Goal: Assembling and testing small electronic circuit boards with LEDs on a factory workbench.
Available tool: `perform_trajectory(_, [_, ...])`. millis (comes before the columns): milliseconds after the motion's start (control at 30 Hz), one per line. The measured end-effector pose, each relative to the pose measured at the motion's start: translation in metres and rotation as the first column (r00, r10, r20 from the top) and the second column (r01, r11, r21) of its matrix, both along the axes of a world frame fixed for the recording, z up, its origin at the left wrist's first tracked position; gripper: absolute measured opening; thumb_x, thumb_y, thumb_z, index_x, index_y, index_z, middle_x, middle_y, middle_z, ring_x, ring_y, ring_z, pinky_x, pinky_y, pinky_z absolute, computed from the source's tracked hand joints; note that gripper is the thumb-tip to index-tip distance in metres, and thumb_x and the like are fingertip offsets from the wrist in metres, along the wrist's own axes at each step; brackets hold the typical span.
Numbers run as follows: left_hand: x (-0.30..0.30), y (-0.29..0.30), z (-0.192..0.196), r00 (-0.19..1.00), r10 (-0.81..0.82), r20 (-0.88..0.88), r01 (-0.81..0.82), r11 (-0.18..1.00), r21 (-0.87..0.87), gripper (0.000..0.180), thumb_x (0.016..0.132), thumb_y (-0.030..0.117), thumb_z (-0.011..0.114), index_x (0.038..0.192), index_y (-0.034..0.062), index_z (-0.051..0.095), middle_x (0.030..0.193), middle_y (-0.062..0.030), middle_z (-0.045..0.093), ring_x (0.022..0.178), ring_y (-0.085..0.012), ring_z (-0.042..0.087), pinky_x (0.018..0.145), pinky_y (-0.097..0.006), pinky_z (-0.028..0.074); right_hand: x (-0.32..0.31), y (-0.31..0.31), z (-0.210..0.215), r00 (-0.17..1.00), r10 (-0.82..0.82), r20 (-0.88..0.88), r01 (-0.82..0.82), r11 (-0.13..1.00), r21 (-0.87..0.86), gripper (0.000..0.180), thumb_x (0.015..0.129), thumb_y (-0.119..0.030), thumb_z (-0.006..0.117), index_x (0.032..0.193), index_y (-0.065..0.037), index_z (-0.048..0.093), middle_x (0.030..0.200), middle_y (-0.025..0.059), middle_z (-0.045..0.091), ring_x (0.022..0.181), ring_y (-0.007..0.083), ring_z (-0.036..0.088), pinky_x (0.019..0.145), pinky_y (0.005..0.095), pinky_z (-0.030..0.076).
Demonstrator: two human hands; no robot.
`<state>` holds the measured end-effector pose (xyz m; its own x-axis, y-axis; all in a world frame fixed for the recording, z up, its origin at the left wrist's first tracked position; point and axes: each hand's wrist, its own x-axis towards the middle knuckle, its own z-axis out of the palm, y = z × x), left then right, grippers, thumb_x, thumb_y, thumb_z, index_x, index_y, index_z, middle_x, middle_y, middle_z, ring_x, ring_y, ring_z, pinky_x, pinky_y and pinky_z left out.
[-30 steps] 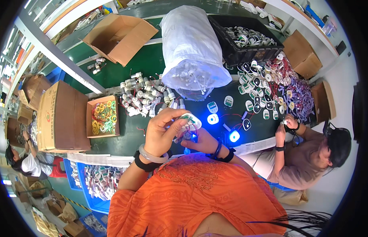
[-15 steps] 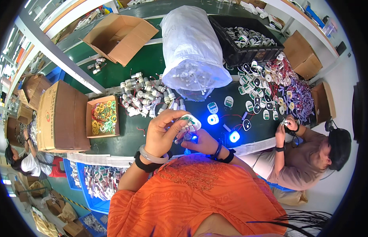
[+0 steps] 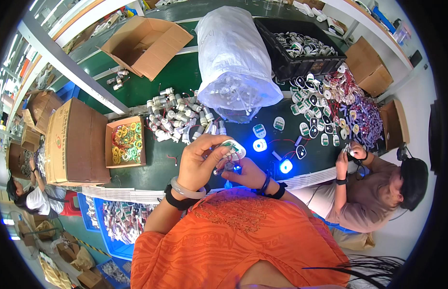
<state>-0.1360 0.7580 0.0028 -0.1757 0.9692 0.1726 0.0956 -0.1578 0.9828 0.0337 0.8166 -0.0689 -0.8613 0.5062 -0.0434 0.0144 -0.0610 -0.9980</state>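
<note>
Little has moved since the earlier frames: both hands are kept at the same spot over the near edge of the counter (image 3: 185,82), the small white module (image 3: 232,146) only slightly turned. Left hand (image 3: 200,161) is closed around the module from the left, its fingertips on the rim. Right hand (image 3: 245,173) is curled just below it, pinching something small at the trailing thin wires (image 3: 224,166); what exactly cannot be told. The module is judged light, rigid plastic, likely smooth; the wires are soft and easily snagged or pulled off. A hold by the casing edges is judged best, not by the wires. Glowing blue lights (image 3: 259,145) lie just beyond on the counter.
</note>
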Motion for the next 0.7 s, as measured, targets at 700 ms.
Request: perform_trajectory(700, [0.012,-0.022,-0.087,0.869,-0.015,0.495,0.245,0.882,-0.402,0.028,0.093,0.026,0.056,0.101,-0.0004,0.061,0.093,-0.0051,0.064,0.085,-0.0086,0.060,0.071,-0.021,0.048,-0.011,-0.016,0.008,0.921,0.002,0.390,-0.165,0.908,0.385,0.041,0.084,-0.029,0.063,0.108,0.002,0.050,0.097,0.0216,0.061,0.088,0.0353,0.060,0.073,0.0410,0.047])
